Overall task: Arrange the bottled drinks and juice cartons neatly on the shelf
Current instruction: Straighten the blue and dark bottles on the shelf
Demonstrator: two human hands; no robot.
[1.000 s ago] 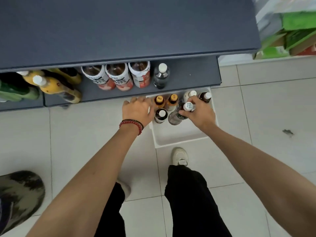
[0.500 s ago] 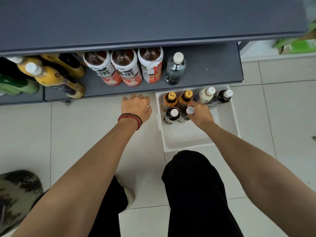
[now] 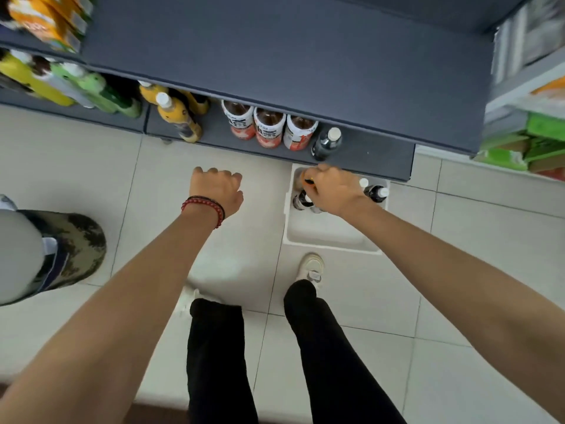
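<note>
A white bin (image 3: 330, 238) sits on the floor against the bottom shelf (image 3: 376, 162). My right hand (image 3: 334, 189) reaches into the bin's far left corner, its fingers curled round the top of an orange-capped bottle (image 3: 308, 180). Dark bottles (image 3: 376, 192) with white caps stand beside it, partly hidden by the hand. My left hand (image 3: 215, 191) hovers over the floor tiles left of the bin, fingers loosely curled, holding nothing. On the shelf stand three tea bottles (image 3: 269, 131) with white and red labels and one dark bottle (image 3: 326, 143).
Yellow bottles (image 3: 180, 119) and green bottles (image 3: 101, 91) fill the shelf further left. A wide grey upper shelf board (image 3: 275, 56) overhangs the bottom shelf. Another person's camouflage shoe (image 3: 72, 246) stands at the left. Green cartons (image 3: 519, 148) are stacked at the right.
My right hand moved from the white-capped bottle in the bin's middle to the orange-capped one at the far left corner. My left hand drew further left from the bin. The camera rose.
</note>
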